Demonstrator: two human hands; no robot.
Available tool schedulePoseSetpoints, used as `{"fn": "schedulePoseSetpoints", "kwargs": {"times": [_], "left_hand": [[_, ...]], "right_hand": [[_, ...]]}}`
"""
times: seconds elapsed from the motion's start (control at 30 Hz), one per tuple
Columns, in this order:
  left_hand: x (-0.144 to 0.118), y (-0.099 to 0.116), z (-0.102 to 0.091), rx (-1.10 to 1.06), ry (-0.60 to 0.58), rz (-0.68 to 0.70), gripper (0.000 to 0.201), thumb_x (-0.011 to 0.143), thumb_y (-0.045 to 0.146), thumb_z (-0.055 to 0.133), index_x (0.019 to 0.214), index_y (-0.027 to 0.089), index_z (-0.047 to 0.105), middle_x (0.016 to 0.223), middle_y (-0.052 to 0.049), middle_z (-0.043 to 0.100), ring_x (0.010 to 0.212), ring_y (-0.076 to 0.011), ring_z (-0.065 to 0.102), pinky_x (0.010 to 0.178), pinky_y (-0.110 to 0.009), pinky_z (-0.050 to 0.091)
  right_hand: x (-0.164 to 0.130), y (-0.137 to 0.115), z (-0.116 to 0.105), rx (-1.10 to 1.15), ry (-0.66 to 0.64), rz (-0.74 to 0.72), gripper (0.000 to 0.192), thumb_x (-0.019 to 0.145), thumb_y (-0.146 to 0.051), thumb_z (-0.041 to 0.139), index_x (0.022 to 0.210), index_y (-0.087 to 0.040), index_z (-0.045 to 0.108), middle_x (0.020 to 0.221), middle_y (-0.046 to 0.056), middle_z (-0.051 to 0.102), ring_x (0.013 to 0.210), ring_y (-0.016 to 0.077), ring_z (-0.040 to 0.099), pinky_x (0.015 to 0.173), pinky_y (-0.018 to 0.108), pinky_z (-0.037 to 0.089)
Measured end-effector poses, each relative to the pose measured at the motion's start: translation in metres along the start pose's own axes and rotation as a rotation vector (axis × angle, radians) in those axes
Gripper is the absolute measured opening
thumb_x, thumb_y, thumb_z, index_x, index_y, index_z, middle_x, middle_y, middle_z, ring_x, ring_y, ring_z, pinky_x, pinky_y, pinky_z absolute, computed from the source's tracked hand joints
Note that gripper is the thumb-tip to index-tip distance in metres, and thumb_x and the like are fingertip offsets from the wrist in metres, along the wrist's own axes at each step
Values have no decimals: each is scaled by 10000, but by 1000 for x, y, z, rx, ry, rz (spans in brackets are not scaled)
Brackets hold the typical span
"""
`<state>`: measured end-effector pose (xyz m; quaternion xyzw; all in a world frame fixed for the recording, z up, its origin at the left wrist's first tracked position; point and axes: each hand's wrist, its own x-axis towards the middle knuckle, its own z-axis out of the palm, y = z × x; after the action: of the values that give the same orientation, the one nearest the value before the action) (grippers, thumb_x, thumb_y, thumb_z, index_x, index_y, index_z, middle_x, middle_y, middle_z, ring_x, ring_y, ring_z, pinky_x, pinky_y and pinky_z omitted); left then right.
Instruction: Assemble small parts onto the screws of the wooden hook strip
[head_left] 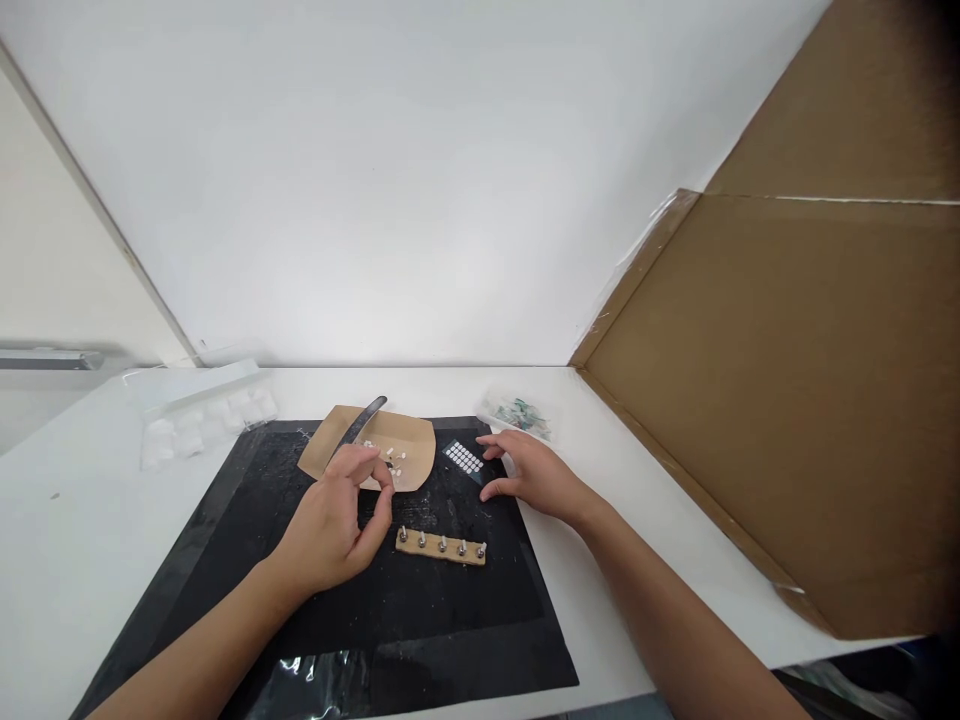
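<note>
Fingertips of the left hand (337, 525) pinched together — whether on anything, I could not tell — just above the tan cardboard strip studded with five metal pins (441, 546). Right hand (529, 472) lay spread, holding nothing, beside the small black sheet of white dots (464, 457), steadying the black work mat (420, 600).

Strip of studs (442, 546) on mat (420, 620), before paper piece (409, 440); dotted sheet (464, 457) right of paper.
</note>
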<state>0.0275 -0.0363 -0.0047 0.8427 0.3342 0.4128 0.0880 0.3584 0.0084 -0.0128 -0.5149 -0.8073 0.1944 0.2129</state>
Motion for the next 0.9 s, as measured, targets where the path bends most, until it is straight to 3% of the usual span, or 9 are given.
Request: {"fn": "schedulePoseSetpoints", "kwargs": {"times": [0.4, 0.57, 0.77, 0.9], "left_hand": [[0, 0, 1, 10, -15, -13, 414, 983, 67, 540, 1302, 249, 346, 998, -21, 643, 829, -213, 673, 690, -353, 518], [1, 1, 1, 15, -10, -11, 449, 985, 81, 540, 1357, 226, 335, 981, -30, 650, 865, -225, 676, 732, -373, 543], [2, 3, 1, 5, -4, -2, 498, 985, 80, 541, 1404, 227, 317, 979, -35, 655, 883, -233, 681, 720, -366, 550], [1, 4, 0, -7, 3, 11, 497, 980, 75, 545, 1397, 229, 324, 997, -45, 657, 901, -240, 684, 713, -368, 553]], "right_hand": [[-2, -8, 3, 48, -4, 55, 559, 790, -289, 905, 1313, -330, 712, 995, -24, 825, 994, 256, 758, 881, 391, 557], [-2, -8, 4, 43, 12, -6, 523, 815, -298, 892, 1304, -319, 707, 1011, -2, 816, 1079, 288, 716, 944, 440, 546], [-1, -7, 5, 39, 41, -112, 469, 794, -352, 930, 1219, -298, 739, 1231, 61, 762, 1182, 314, 666, 1016, 491, 545], [1, -2, 9, 54, 35, -143, 422, 808, -382, 923, 1189, -304, 759, 1189, 49, 780, 1145, 301, 691, 1001, 472, 568]]}}
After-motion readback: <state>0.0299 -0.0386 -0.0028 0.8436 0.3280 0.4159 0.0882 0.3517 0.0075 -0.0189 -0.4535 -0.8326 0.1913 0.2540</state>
